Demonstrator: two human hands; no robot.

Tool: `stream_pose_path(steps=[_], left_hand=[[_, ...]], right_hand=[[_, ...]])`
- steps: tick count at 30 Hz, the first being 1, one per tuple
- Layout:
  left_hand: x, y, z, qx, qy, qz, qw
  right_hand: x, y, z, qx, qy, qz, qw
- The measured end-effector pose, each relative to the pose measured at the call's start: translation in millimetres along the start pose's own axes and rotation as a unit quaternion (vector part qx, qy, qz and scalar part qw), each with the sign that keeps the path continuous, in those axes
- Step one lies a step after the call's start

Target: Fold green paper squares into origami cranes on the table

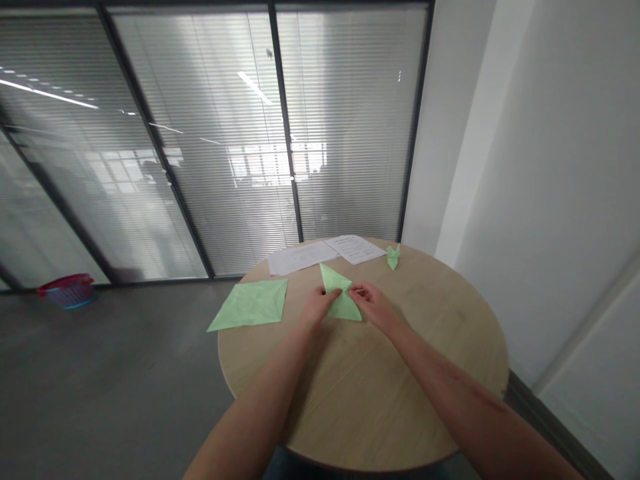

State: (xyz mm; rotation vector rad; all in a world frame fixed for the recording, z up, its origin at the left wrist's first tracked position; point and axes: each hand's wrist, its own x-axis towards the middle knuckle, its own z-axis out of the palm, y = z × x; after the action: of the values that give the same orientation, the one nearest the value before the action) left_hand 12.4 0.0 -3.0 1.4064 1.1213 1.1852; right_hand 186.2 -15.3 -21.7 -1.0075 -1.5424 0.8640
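A folded light-green paper triangle [334,281] lies on the round wooden table [380,400], with both hands on it. My left hand [316,307] pinches its left edge with closed fingers. My right hand [371,304] grips its right side, fingertips pressed on the fold. A flat creased green paper square [251,304] lies to the left, hanging partly over the table's edge. A small finished green folded figure [393,256] stands at the far side of the table.
Two white printed sheets [320,255] lie at the table's far edge. Glass partitions with blinds stand behind, a white wall on the right. A red and blue basket [67,291] sits on the grey floor at the far left.
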Motion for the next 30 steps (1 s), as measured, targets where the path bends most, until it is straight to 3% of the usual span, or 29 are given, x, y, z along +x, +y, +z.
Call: stream_pose_path(steps=[5,11,16,24,30], left_hand=[[-5,4,1.6,0.01,-0.036,0.002,0.999],[-11,10,4.9,0.059,-0.067,0.038,0.995],[-8,7,2.9,0.091,-0.027,0.028,0.995],[-7,6,3.1,0.064,-0.016,0.014,0.998],[1,4,-3.1,-0.039,0.073,0.005,0.997]], right_hand=[[2,5,0,0.059,0.043,0.022,0.997],[4,6,-1,0.092,0.025,0.053,0.994],[0,4,1,0.077,-0.005,0.066,0.995],[-5,-4,1,0.12,-0.075,0.087,0.986],[-4,-1,2,0.146,-0.035,0.094,0.984]])
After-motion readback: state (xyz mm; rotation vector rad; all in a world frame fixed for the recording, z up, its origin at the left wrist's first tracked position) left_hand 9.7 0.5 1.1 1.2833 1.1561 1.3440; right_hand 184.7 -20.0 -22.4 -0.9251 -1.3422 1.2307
